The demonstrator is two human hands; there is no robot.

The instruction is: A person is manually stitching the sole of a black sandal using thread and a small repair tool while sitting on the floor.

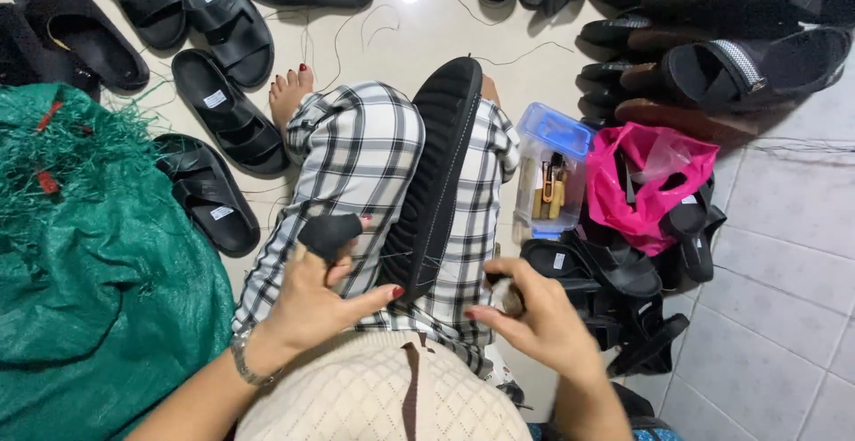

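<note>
One black sandal [436, 174] lies sole-up along the lap, between the two hands, on black-and-white checked trousers [365, 156]. Its sole is ribbed rubber, long and oval, with pale stitching along the edge nearest the hands; a thin thread [405, 254] runs from it toward the left hand.

Left hand [316, 303]: grip narrow, thumb and forefinger pinched; the forefinger wears a black fabric finger cap [329, 232]. What it pinches is too small to tell. One metal bracelet [245, 361] sits at the wrist.

Right hand [534, 316]: grip closed around a small pale object [512, 297], kind unclear, just right of the sandal's near end.

Outward to the right: one clear plastic box [550, 174] with a blue lid, holding brass-coloured items; beside it one pink plastic bag [646, 183]; several black sandals [614, 267] piled below it. Farther right, a stack of dark sandals [730, 58], exact count not determinable.

Outward to the left: four black two-strap sandals [214, 191] with white labels lie on the tiled floor [784, 254], and one green woven sack [89, 263], frayed at its edge.
</note>
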